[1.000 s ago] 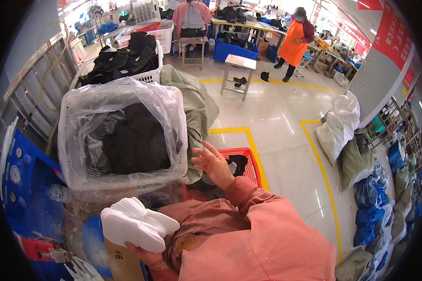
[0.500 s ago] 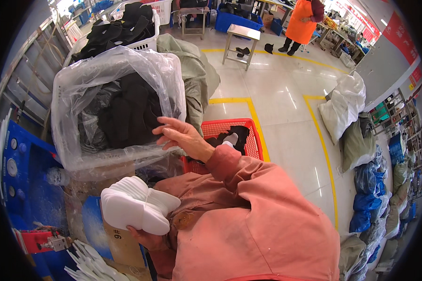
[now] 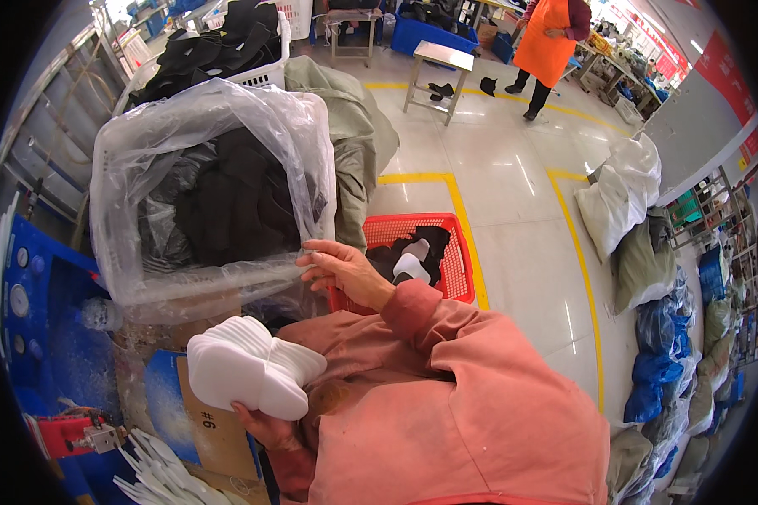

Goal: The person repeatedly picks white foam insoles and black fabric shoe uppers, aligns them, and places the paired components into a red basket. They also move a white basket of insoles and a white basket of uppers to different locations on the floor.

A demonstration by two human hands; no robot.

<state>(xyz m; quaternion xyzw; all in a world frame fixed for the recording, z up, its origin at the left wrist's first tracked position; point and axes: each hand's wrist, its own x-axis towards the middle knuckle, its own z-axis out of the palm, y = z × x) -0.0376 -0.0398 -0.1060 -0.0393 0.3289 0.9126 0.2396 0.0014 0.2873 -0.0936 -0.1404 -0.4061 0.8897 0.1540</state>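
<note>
Left hand (image 3: pixel 265 421) grips white socks (image 3: pixel 248 374) at lower left, right hand (image 3: pixel 345 271) pinches bag (image 3: pixel 210 109) rim mid-frame; thin plastic may slip or tear, stack may drop from loose grip.

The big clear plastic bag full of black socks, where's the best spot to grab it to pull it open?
Probably at the front rim of the clear plastic bag, coming from the near side. That edge is loose, thin and folded over, so fingers can pinch it. The right hand already touches the rim there with its fingertips, while the left hand holds a stack of white socks.
</note>
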